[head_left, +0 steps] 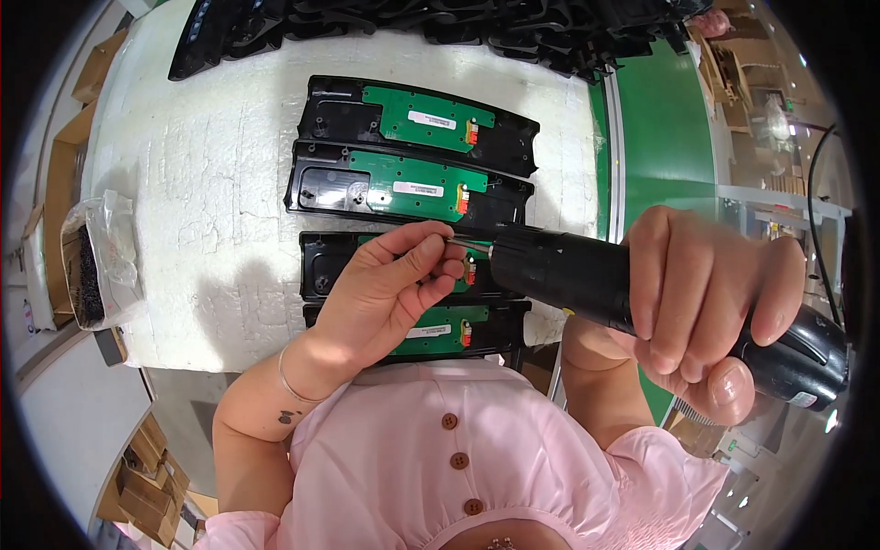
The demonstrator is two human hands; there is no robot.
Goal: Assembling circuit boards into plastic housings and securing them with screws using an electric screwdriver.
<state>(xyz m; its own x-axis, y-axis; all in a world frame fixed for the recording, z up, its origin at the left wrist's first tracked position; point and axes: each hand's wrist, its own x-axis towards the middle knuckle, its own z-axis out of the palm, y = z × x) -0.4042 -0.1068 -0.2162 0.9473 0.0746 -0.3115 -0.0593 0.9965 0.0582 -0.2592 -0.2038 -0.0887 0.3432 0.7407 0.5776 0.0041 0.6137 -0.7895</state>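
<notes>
My right hand (pixel 701 307) is wrapped around a black electric screwdriver (pixel 568 275), held level with its thin bit (pixel 472 245) pointing left. At the bit's tip, my left hand (pixel 399 280) pinches a tiny dark screw-like piece (pixel 448 239) between thumb and forefinger. Both hands are above a row of several curved black plastic panels with green circuit boards. The two farther panels, the top one (pixel 344 115) and the one below it (pixel 330 191), show almost whole. My left hand and the screwdriver partly cover the third panel (pixel 318 266); the nearest (pixel 500 335) is partly behind my left hand.
The panels lie on a white, rough-surfaced table covering (pixel 202 183). A pile of black plastic parts (pixel 440 23) occupies the far edge. At the left edge stands a plastic-lined box (pixel 96 261) with many small black pieces. Green surface (pixel 665 137) lies to the right; a black cable (pixel 816 202) hangs there.
</notes>
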